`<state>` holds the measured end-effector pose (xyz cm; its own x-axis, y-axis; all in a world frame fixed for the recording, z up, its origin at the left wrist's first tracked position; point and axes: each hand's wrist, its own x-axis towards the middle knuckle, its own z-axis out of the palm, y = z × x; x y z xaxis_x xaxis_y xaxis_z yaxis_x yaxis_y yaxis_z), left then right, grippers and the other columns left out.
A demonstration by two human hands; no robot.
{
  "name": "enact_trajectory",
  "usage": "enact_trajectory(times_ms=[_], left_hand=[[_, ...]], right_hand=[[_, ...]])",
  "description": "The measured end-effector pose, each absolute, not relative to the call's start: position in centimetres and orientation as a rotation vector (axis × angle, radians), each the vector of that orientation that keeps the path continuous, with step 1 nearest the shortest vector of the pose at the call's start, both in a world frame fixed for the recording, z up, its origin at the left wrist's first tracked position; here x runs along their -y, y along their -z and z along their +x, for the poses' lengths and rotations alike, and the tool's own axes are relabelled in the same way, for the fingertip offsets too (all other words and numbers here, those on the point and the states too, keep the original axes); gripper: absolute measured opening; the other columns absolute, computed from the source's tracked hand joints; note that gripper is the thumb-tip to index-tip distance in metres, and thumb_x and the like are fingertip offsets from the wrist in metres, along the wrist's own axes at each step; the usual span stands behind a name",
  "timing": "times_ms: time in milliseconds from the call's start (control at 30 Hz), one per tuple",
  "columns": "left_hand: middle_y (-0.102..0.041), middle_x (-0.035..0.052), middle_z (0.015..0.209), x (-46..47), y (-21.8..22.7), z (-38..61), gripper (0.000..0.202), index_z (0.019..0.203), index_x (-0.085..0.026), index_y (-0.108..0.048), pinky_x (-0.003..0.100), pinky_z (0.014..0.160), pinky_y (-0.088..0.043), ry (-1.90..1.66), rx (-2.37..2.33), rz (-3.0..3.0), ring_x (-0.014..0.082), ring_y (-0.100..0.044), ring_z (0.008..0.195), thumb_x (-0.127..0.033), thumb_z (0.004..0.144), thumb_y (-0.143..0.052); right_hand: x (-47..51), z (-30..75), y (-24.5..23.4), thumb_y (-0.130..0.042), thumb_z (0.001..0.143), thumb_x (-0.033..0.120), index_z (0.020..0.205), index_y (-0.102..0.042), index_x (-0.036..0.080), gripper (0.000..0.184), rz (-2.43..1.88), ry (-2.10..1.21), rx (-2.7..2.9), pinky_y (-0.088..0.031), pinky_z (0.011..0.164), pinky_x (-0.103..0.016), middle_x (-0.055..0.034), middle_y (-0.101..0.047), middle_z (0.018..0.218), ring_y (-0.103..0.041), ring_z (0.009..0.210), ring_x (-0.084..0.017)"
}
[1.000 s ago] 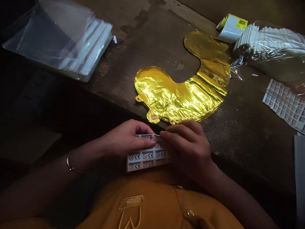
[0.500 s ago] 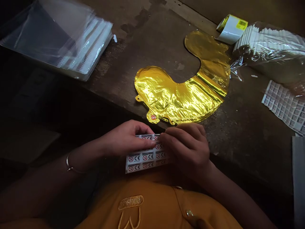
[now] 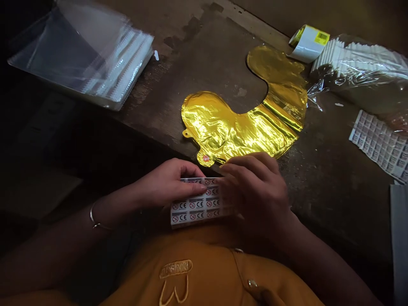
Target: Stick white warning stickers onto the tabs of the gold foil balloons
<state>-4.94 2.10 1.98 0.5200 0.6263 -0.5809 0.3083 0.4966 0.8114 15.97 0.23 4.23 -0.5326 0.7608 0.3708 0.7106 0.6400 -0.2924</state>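
The person's left hand (image 3: 168, 185) is clamped on a sticker sheet (image 3: 196, 205), thumb pressed flat across its upper left part and the other fingers curled out of sight behind it. The sheet is held in front of the person's chest, just below the near edge of the tabletop (image 3: 207, 55), and shows rows of small white labels with red round marks and CE print. The right hand (image 3: 255, 195) lies over the sheet's right end with its fingers bent toward the top edge; it is slightly blurred, and whether its fingertips pinch a label or only rest on the sheet cannot be told. Just beyond both hands a flat, crinkled gold foil balloon (image 3: 242, 123) lies on the tabletop in a curved shape, its small tab with a red dot at the near edge, close to the right hand's knuckles. A stack of clear plastic sleeves (image 3: 95, 55) sits at the far left. At the far right are a label roll (image 3: 307, 42) touching the balloon's upper end, a clear bag of white pieces (image 3: 357, 63) and a second sheet of stickers (image 3: 379, 142). A thin bracelet (image 3: 93, 216) circles the left wrist, above an orange garment (image 3: 197, 272).
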Motion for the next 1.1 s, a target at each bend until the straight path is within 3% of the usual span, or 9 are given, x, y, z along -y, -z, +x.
enact_trajectory(times_ms=[200, 467, 633, 800, 1100], left_hand=[[-0.067, -0.0019, 0.075, -2.0, -1.5, -4.9, 0.022, 0.081, -0.015, -0.067, 0.020, 0.060, -0.046, -0.282, -1.004, 0.940, 0.0105, -0.059, 0.065, -0.033, 0.072, -0.073], [-0.065, -0.0028, 0.071, -1.8, -1.2, -4.9, 0.018, 0.078, -0.016, -0.066, 0.019, 0.058, -0.046, -0.291, -0.985, 0.890, 0.0093, -0.057, 0.062, -0.032, 0.074, -0.073], [-0.065, -0.0028, 0.071, -1.8, -1.1, -4.9, 0.020, 0.078, -0.016, -0.065, 0.019, 0.058, -0.046, -0.291, -0.982, 0.885, 0.0092, -0.057, 0.062, -0.033, 0.073, -0.073], [-0.065, -0.0023, 0.072, -1.8, -1.0, -5.0, 0.024, 0.080, -0.015, -0.065, 0.020, 0.059, -0.046, -0.291, -0.978, 0.891, 0.0093, -0.057, 0.063, -0.036, 0.073, -0.074], [-0.068, -0.0004, 0.076, -2.0, -0.8, -5.2, 0.025, 0.083, -0.015, -0.066, 0.022, 0.060, -0.047, -0.270, -0.967, 1.029, 0.0126, -0.061, 0.066, -0.039, 0.076, -0.070]], right_hand=[[0.1, 16.0, -3.5, -0.064, 0.083, 0.019, 0.099, -0.065, 0.022, 0.016, -1.070, 0.015, 2.458, -0.039, 0.075, -0.036, -0.0016, -0.072, 0.092, -0.056, 0.085, -0.019], [0.2, 16.2, -3.3, -0.056, 0.085, 0.015, 0.106, -0.064, 0.020, 0.023, -0.887, 0.127, 2.466, -0.039, 0.076, -0.037, -0.0037, -0.073, 0.102, -0.057, 0.087, -0.020], [0.3, 16.1, -3.0, -0.053, 0.087, 0.016, 0.100, -0.065, 0.022, 0.018, -0.884, 0.123, 2.471, -0.039, 0.074, -0.036, -0.0023, -0.073, 0.099, -0.057, 0.085, -0.019], [0.0, 16.1, -2.8, -0.053, 0.086, 0.013, 0.094, -0.066, 0.015, 0.015, -0.813, 0.140, 2.471, -0.040, 0.072, -0.036, -0.0071, -0.073, 0.095, -0.057, 0.083, -0.019], [0.1, 16.0, -3.1, -0.052, 0.086, 0.012, 0.093, -0.064, 0.020, 0.016, -0.793, -0.006, 2.469, -0.043, 0.074, -0.036, -0.0043, -0.071, 0.095, -0.059, 0.086, -0.018]])
